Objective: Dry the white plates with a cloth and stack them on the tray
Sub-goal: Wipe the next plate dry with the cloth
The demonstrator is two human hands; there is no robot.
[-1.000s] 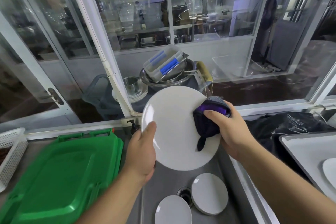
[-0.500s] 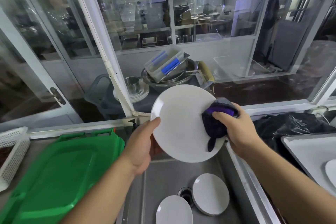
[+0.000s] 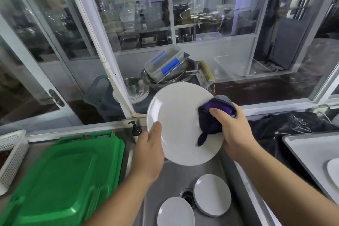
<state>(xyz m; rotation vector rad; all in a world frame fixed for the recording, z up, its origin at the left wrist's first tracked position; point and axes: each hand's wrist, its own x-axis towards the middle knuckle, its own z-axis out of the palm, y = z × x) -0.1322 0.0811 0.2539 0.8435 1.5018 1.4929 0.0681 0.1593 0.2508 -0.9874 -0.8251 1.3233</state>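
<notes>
Head view, looking down over a stainless-steel sink (image 3: 165, 185). A large white plate (image 3: 179, 124) is held tilted above the basin, its face turned toward the camera. The left hand (image 3: 149, 149) grips the plate at its lower-left rim, thumb laid across the front face and the remaining fingers hidden behind the plate. The right hand (image 3: 233, 130) clutches a purple cloth (image 3: 212, 119) bunched against the right side of the plate, fingers curled round the fabric; a dark tail of the cloth hangs down over the plate's face.

Two smaller white plates lie in the basin below: one (image 3: 212, 195) just right of the drain (image 3: 187, 195), and one (image 3: 175, 212) in front of the drain, cut by the lower edge of the frame. At the far right, a pale tray (image 3: 310, 148) rests on the counter with the rim of a further white plate (image 3: 333, 171) lying on it, mostly out of frame. A black plastic bag (image 3: 293, 124) lies beyond the tray.

Left of the sink sit stacked green plastic lids (image 3: 62, 176) and a white perforated basket (image 3: 12, 154). A pump bottle (image 3: 136, 129) stands at the back of the sink. Behind the glass panels, metal bowls (image 3: 165, 79) hold a clear container with blue clips (image 3: 165, 63).
</notes>
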